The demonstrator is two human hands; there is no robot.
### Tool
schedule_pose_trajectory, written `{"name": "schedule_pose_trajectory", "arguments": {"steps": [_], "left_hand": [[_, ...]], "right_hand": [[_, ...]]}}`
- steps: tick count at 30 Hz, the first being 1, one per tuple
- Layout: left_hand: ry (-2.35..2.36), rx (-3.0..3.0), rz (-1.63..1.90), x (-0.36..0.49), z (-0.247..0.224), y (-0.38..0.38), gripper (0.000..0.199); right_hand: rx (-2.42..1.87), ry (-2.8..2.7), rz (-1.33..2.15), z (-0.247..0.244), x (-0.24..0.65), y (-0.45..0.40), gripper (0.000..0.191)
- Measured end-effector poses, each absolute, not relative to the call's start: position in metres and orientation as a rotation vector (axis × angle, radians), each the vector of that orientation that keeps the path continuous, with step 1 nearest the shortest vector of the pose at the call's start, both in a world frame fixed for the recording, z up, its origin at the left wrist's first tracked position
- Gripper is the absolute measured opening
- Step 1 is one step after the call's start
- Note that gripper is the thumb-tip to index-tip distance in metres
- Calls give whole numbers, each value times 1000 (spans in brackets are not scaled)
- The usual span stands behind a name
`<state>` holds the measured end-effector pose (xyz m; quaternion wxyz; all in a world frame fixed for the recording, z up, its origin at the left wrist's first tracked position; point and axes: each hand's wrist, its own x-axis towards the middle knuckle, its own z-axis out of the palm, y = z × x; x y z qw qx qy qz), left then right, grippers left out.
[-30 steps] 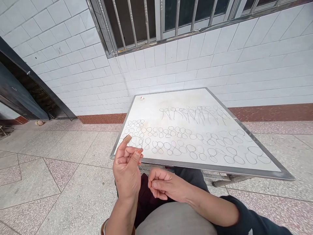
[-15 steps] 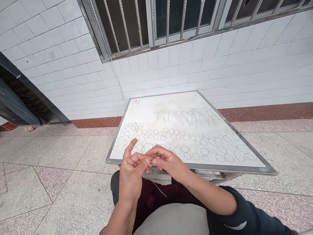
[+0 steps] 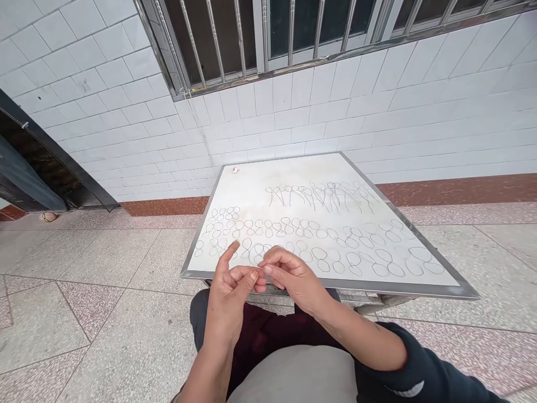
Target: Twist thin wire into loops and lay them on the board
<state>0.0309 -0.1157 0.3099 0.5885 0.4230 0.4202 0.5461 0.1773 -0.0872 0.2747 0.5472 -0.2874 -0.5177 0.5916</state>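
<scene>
My left hand [image 3: 227,299] is in front of the table's near edge, thumb and fingertip pinched together and the index finger raised. Close against it, my right hand [image 3: 293,280] also pinches with thumb and forefinger. Between the fingertips is a very thin wire [image 3: 260,270], mostly hidden by the fingers. Beyond the hands, many thin wire loops [image 3: 353,259], many joined like figure eights, lie in rows on the white tabletop [image 3: 247,193]. Farther back is a row of looped wires with long straight tails [image 3: 312,197].
A small red-and-white object [image 3: 235,170] sits at the table's far left corner. The table's metal rim [image 3: 335,284] runs just past my lap. Behind stands a tiled wall [image 3: 285,126] with a barred window [image 3: 293,33]. A dark doorway [image 3: 37,162] is at left.
The wire tail that hung below my hands toward my lap no longer shows. My right fingertips have shifted slightly, and both hands remain close together. The camera view moved a little.
</scene>
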Motion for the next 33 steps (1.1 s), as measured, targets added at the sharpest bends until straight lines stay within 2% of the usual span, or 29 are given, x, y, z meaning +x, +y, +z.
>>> {"name": "schedule_pose_trajectory", "arguments": {"steps": [12, 33], "left_hand": [[888, 996, 1261, 33, 297, -119, 58], [1002, 1013, 1044, 35, 282, -122, 68]], "right_hand": [[-708, -1168, 1563, 270, 176, -88, 22], [-879, -1193, 1465, 262, 179, -93, 24]]}}
